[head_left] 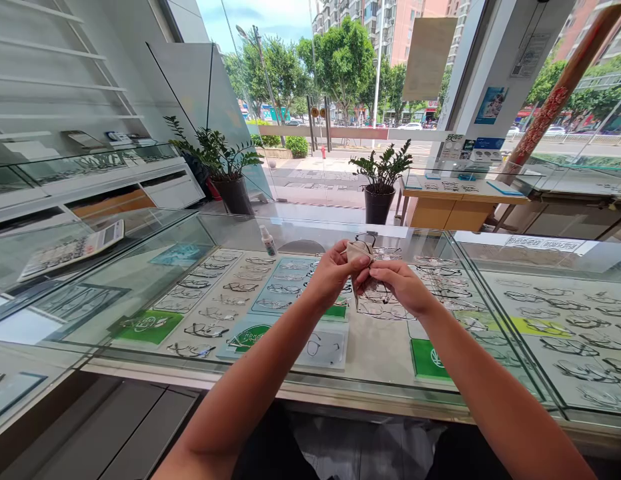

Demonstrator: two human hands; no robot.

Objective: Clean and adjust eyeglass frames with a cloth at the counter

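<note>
The left hand (339,270) pinches a cloth (359,252) around a pair of glasses (365,238) above the glass desk (310,383); the right hand's (397,283) grip closes on the same pair. One green card (250,337) bears partly legible lettering. Rows of eyeglasses (240,287) fill the case.

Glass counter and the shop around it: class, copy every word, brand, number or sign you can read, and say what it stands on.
"HO": seemingly the start of a word on the middle green card; the rest is unclear.
Left green card and right green card: white marks, no readable words.
Bottle label: too small.
Pillar posters and white sheet: too blurred.
</note>
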